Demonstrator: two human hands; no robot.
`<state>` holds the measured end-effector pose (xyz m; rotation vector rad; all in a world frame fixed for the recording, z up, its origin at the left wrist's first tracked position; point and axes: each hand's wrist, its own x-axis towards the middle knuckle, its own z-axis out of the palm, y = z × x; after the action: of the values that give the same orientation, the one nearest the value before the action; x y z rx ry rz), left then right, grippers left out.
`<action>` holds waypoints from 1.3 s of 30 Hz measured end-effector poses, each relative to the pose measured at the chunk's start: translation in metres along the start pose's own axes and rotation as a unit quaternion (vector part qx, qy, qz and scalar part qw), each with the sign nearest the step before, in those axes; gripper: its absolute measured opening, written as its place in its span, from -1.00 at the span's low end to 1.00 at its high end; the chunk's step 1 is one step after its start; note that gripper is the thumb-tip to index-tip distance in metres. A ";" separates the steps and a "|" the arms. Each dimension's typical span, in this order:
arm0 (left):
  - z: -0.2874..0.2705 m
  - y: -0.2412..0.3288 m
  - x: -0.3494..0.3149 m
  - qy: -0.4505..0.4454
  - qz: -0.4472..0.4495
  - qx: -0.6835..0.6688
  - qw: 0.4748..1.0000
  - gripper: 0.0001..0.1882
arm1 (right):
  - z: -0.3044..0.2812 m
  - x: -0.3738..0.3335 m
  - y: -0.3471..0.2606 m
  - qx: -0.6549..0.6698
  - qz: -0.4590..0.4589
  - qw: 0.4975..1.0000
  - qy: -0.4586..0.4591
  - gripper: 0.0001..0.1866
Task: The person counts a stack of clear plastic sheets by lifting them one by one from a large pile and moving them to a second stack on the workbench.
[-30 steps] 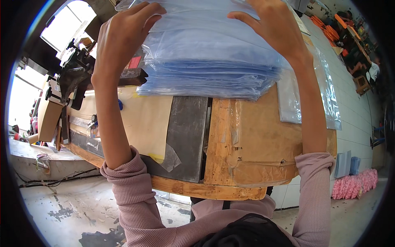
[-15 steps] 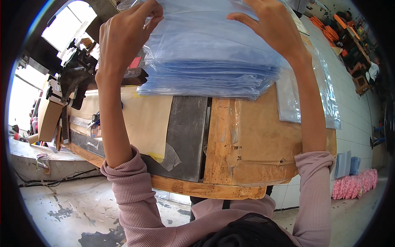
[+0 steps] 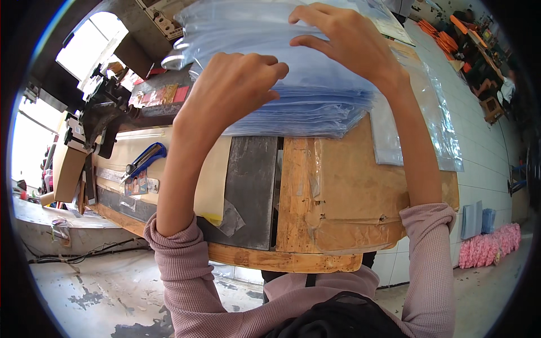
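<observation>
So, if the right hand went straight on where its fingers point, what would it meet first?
The right hand would probably meet the clear bluish plastic sheets ahead; depth is unclear, so it may already touch them.

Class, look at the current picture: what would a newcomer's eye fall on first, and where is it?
Probably the thick stack of clear, bluish plastic sheets at the top centre, with the left hand and right hand over it. Next, perhaps, the bright pink bundle on the floor at lower right, and the blue-handled tool left of the left forearm.
</observation>
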<state>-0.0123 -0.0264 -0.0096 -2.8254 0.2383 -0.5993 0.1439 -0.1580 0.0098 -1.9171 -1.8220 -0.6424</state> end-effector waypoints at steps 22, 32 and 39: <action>-0.006 -0.013 0.008 0.160 0.003 0.184 0.970 -0.89 | 0.007 0.000 0.013 -0.070 -0.008 0.997 0.021 -0.60; -0.003 -0.023 0.004 0.277 -0.044 0.204 0.938 -0.86 | -0.003 -0.001 -0.010 -0.037 -0.055 0.997 0.030 -0.55; -0.003 -0.017 0.000 0.303 0.096 0.134 0.939 -0.88 | -0.004 0.002 -0.010 -0.056 0.028 0.998 0.000 -0.71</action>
<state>-0.0119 -0.0104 -0.0020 -2.2513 0.4883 -1.3279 0.1342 -0.1585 0.0138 -2.0303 -1.7600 -0.7399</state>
